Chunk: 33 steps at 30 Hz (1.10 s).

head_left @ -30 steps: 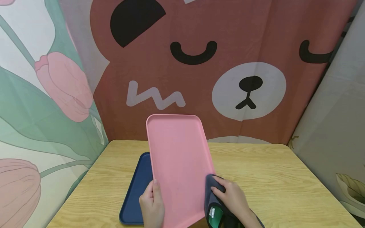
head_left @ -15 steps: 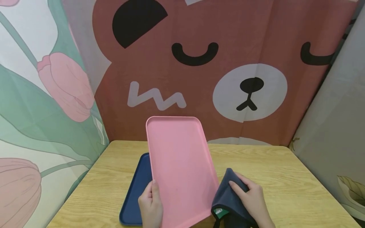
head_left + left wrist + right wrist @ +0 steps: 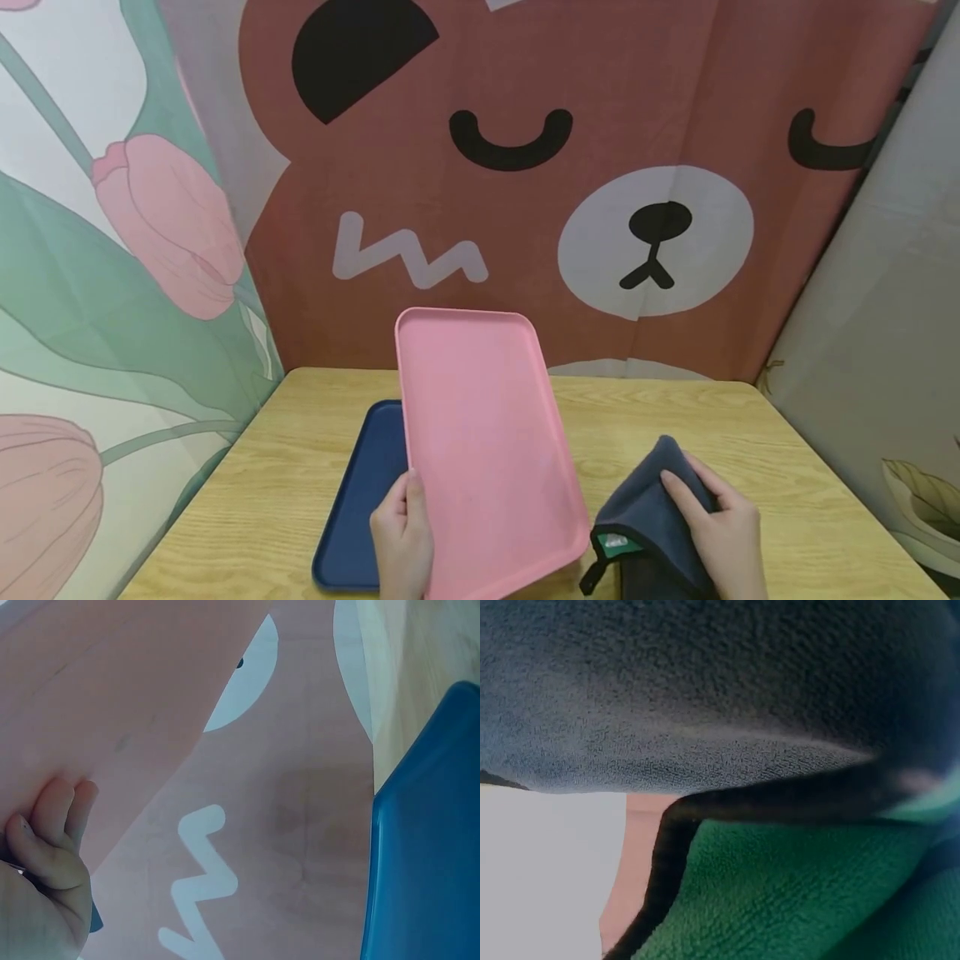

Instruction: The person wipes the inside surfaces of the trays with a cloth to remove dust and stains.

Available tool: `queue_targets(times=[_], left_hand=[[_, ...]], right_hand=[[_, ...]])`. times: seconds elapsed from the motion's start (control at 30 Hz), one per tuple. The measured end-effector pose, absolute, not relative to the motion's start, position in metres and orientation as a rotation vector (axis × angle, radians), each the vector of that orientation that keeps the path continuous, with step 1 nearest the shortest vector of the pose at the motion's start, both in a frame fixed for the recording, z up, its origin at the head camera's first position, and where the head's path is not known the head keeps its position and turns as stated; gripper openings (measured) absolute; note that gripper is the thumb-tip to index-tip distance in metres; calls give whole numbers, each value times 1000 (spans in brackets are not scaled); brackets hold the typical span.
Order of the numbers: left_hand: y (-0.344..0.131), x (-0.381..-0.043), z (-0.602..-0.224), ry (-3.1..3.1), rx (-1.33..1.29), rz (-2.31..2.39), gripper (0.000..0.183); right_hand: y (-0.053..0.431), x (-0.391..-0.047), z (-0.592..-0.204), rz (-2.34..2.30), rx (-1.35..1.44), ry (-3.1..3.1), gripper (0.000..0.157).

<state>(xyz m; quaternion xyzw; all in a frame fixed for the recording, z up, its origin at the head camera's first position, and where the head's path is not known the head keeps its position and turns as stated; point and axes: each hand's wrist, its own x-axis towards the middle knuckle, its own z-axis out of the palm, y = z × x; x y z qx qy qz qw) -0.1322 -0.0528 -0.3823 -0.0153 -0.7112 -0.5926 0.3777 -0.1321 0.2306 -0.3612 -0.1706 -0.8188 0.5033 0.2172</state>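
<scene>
My left hand (image 3: pixel 402 533) grips a pink tray (image 3: pixel 487 442) by its lower left edge, thumb on the rim. The tray is raised and tilted up over the table, its inner face toward me. From the left wrist, the fingers (image 3: pixel 56 810) show against the tray's underside (image 3: pixel 127 690), which has a few dark marks. To the right, my right hand (image 3: pixel 723 529) pinches a folded grey-blue cloth (image 3: pixel 648 500) with black trim and a hanging loop. The cloth is apart from the tray's right edge. Its green side (image 3: pixel 780 885) fills the lower right wrist view.
A dark blue tray (image 3: pixel 348 533) lies flat on the wooden table (image 3: pixel 795 467), partly hidden behind the pink tray and left hand. A brown bear-print curtain (image 3: pixel 420 183) hangs at the table's far edge. Flower-print fabric (image 3: pixel 172 225) stands on the left, pale fabric (image 3: pixel 885 292) on the right.
The right hand has drawn the cloth off the pink tray's lower right edge and moved it to the right. The pink tray has shifted slightly right and down, still in the left hand.
</scene>
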Motion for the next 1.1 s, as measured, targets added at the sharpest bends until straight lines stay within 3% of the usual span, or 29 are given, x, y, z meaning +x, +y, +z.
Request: queue_targets(times=[0.77,1.1], left_hand=[[-45,-141,-393,-1986,70,-1672,41],[-45,-146,-395,-2096,176,-1670,36]], right_hand=[[244,-128,-363,1373,-527,-2290,52],[245,-127,-364,1364,-525,-2310,52]])
